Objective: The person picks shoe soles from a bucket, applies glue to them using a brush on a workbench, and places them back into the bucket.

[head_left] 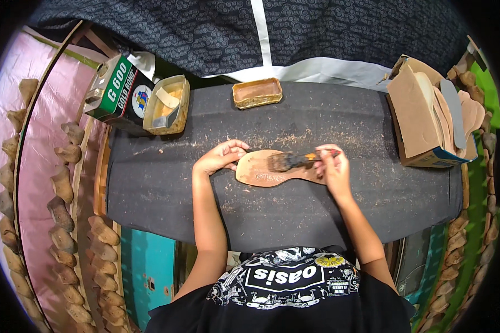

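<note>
Filling the middle of the view, a table (339, 216) covered in dark cloth carries the work; a dark patterned curtain (339, 33) hangs beyond its far edge; rows of shoe lasts (63, 183) line racks at both sides. At the table's far right stands an open carton (408, 114), holding upright tan sole-shaped pieces and one grey piece (451, 114); at the far left stands a green-and-black can (119, 89), with a squarish tub (182, 111) just beside it; the tub contains yellowish matter and two spreader-like tools, one pale, one grey.

The tan shoe sole (251, 164) lies flat near the table's centre, between the two hands, its broad end to the left and its narrower end by the right hand; a glossy patch shows on its upper face. A small rectangular tray (257, 101), yellowish at the rim and brown within, sits beyond it.

The left hand (221, 157) is half curled at the broad end, fingertips at the sole's edge; whether it pinches or merely steadies cannot be told from above. The right hand (335, 171) pinches the handle of a brush (283, 162) between thumb and fingers; the somewhat blurred dark head is over the sole; pale crumbs speckle the cloth.
</note>
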Available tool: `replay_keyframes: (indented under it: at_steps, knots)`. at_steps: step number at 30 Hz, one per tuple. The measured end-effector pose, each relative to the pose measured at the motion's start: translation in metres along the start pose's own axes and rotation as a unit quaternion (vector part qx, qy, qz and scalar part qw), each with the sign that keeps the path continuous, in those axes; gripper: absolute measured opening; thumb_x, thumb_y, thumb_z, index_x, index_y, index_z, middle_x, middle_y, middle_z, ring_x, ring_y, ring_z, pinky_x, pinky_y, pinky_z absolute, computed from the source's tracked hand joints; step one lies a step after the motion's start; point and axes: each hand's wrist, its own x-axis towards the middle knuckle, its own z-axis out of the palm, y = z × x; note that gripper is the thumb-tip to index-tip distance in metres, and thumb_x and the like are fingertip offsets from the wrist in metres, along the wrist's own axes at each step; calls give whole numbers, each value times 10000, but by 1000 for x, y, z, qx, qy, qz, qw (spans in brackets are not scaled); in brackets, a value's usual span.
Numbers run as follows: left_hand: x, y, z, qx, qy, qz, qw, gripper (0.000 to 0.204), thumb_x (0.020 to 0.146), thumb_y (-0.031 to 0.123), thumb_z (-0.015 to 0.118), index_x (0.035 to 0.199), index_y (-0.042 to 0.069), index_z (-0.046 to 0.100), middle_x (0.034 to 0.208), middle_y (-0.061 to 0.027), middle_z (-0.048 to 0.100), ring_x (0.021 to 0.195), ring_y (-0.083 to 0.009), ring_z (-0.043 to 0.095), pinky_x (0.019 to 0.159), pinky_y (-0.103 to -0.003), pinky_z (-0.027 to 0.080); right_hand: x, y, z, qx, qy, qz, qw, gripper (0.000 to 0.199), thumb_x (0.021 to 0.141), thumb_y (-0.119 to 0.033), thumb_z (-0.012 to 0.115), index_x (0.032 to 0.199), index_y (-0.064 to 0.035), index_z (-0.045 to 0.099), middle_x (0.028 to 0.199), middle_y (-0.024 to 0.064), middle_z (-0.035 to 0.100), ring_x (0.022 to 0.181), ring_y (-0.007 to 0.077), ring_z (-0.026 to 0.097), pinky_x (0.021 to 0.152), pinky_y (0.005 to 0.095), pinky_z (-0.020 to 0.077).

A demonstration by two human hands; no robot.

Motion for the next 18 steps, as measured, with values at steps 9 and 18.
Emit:
replay_keyframes:
  at_steps: [9, 18]
  knots:
    - [0, -1, -1, -21, 18, -13, 1000, 271, 806, 123, 508, 1045, 28, 422, 818, 13, 555, 641, -20, 518, 515, -137, 423, -12, -5, -70, -37, 112, -9, 993, 150, 836, -154, 435, 849, -36, 526, 563, 4, 500, 436, 28, 433, 387, 149, 340]
    - [0, 1, 4, -14, 20, -7, 1000, 258, 805, 116, 508, 1036, 33, 429, 819, 14, 553, 649, -15, 515, 509, -133, 426, 14, -3, 12, 61, 0, -24, 998, 143, 834, -148, 456, 889, -33, 520, 585, 24, 509, 447, 48, 447, 396, 162, 356]
